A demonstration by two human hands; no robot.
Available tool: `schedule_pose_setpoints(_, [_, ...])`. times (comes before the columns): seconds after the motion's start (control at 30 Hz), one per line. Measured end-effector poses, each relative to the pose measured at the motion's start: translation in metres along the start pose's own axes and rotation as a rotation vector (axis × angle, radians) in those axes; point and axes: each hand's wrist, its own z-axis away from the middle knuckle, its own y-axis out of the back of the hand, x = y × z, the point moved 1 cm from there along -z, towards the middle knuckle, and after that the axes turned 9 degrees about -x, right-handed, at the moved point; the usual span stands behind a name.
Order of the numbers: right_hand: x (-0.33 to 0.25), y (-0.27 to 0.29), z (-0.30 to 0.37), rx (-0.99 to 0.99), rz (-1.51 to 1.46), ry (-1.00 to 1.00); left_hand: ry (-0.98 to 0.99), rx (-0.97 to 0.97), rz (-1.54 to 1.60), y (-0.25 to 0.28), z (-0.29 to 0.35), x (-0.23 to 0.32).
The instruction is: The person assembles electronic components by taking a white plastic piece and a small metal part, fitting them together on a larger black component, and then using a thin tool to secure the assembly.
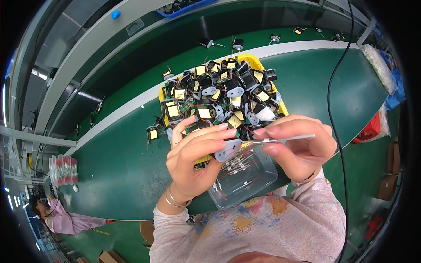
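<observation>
My left hand [190, 164] is closed around a small motor-like unit with a grey oval end plate [228, 150], its fingers across the top and thumb beneath. In my right hand [305, 149], thumb and fingers pinch a thin whitish rod with a metal sleeve [300, 137]. The rod's left tip reaches the plate's right side, near fine wires; I cannot tell whether it is joined there. Below my hands stands a see-through plastic tray [266, 186] holding several thin metal-and-white parts. Behind them, a yellow crate [283, 105] is heaped with similar black units bearing cream pads.
A black cable [332, 96] hangs down at the right of the green worktable [116, 164]. Beyond the table's pale rail, a green belt [280, 37] carries scattered units. Bundled rods [63, 170] lie at the left end, near another person [72, 215]. White bags [375, 63] sit far right.
</observation>
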Motion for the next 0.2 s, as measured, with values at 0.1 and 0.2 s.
schedule_pose_setpoints(0.1, [0.0001, -0.0029, -0.0009, -0.019, 0.024, 0.049, -0.001, 0.008, -0.037, 0.0022, 0.0024, 0.001])
schedule_pose_setpoints(0.2, [-0.0028, -0.0022, 0.0003, 0.038, 0.018, 0.09, -0.001, 0.011, -0.063, 0.0004, 0.0012, 0.0024])
